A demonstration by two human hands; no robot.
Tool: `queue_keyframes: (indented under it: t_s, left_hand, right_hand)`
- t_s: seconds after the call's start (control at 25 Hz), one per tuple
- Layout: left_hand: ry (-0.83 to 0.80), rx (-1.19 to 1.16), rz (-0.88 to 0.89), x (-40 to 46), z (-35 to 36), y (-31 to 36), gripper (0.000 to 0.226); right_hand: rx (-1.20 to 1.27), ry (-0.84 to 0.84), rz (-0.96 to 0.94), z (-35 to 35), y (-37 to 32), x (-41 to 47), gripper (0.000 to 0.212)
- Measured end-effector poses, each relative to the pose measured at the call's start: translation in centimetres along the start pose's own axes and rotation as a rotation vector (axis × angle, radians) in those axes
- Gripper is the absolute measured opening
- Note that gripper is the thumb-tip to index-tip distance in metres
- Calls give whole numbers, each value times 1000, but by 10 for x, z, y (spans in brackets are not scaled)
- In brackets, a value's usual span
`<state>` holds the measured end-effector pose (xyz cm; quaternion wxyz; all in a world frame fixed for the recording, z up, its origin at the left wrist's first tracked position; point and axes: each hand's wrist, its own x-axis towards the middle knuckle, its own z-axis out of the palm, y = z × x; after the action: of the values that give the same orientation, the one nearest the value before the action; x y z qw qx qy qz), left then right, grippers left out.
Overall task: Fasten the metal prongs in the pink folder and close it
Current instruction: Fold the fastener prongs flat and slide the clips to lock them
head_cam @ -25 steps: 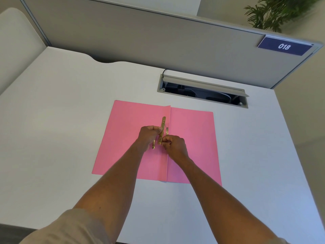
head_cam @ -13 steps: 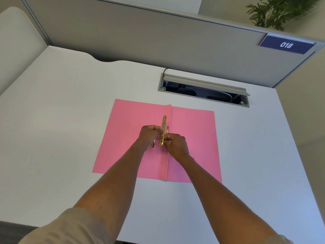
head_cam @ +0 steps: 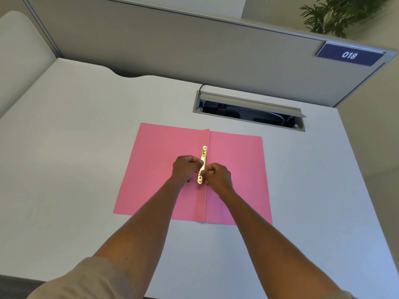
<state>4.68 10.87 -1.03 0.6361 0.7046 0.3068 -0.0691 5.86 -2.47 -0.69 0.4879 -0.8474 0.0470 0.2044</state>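
Hands are meeting mid-frame: left hand (head_cam: 187,167) and right hand (head_cam: 218,175) pinching the gold prong fastener (head_cam: 203,164); bending each prong flat along the pink folder (head_cam: 155,169) crease looks best.

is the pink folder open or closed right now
Open. The pink folder lies spread flat on the desk, both panels showing, with the brass fastener exposed along the centre fold.

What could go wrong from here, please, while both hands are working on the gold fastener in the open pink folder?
The thin prong pinched beside the gold fastener bar could bend crooked or miss its slot. With both the left hand and right hand busy, the pink folder lies unheld and may slide.
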Motion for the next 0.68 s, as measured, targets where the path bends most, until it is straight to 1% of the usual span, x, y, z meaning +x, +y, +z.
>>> queue_keyframes:
  t_s: [0.16,0.24,0.32,0.4,0.48,0.6,0.68]
  left_hand:
    - [72,89,3,-2,8,1,9]
    - [76,97,14,-1,7,2,8]
    - [80,120,61,2,3,1,7]
    - [81,220,159,5,-2,-2,10]
    - [33,318,257,7,-8,-10,20]
    - [-72,432,351,7,-15,-17,40]
    - [-116,582,428,8,-15,-18,48]
  right_hand:
    - [-6,23,32,0,3,3,8]
    - [-13,24,35,-1,3,4,11]
    - [-41,19,34,-3,3,5,13]
    - [-66,20,36,-3,3,6,12]
    - [-91,27,46,-3,2,6,10]
    - [-109,22,60,-3,4,8,12]
    - [-131,37,60,-2,6,8,13]
